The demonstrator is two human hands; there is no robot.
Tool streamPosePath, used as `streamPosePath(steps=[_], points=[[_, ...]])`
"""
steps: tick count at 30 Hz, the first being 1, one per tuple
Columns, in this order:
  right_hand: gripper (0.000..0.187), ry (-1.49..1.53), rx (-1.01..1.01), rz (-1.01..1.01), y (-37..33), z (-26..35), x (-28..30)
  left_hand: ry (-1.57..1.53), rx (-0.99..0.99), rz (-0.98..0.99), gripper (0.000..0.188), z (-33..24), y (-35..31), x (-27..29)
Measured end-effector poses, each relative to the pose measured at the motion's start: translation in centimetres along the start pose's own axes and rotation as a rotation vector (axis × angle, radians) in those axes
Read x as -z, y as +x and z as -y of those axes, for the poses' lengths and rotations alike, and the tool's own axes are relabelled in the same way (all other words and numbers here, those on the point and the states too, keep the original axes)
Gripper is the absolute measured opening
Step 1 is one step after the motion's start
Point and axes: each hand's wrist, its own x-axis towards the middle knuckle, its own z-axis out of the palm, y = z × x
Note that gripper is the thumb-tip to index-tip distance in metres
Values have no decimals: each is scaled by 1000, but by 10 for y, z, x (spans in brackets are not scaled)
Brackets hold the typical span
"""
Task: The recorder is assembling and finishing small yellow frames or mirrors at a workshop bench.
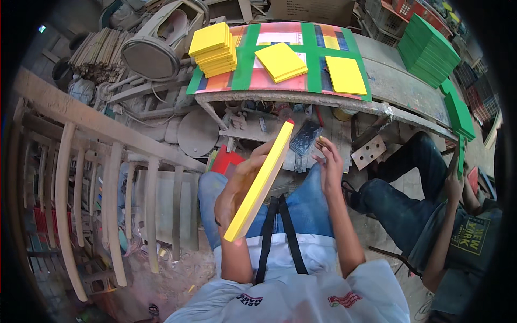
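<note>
My left hand [237,188] is closed around a flat yellow-edged board [258,185], held up on edge and tilted, its upper corner leaning away to the right. A small red spot shows at that corner. Its broad face on the right side looks pale and is seen at a steep angle. My right hand [329,164] is raised beside the board, apart from it, fingers spread and nothing in them. Beyond my hands, yellow boards lie on the bench: a tall stack [215,51], a short stack [281,62] and a single board [346,75].
A colourful printed sheet with green bands [245,72] covers part of the bench. Below it lies a dark rectangular tray [306,137]. Green boards [431,51] are stacked at the right. A co-worker's hand [455,185] holds a green board. Wooden slatted railing [113,215] stands left.
</note>
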Motion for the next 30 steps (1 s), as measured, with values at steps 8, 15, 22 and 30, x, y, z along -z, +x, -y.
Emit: streamPosePath(steps=[8,15,22,30], points=[[72,392,275,600,-94,129,-85,-124,88,-4,109,0,-9,19],[80,245,252,846,-105,136,-97,-206,112,-22,108,7,-20,24],[86,268,125,982,-113,135,-104,-252,165,-55,106,5,-39,25],[88,240,133,1046,-115,137,-113,-285,211,-70,105,3,-45,27]])
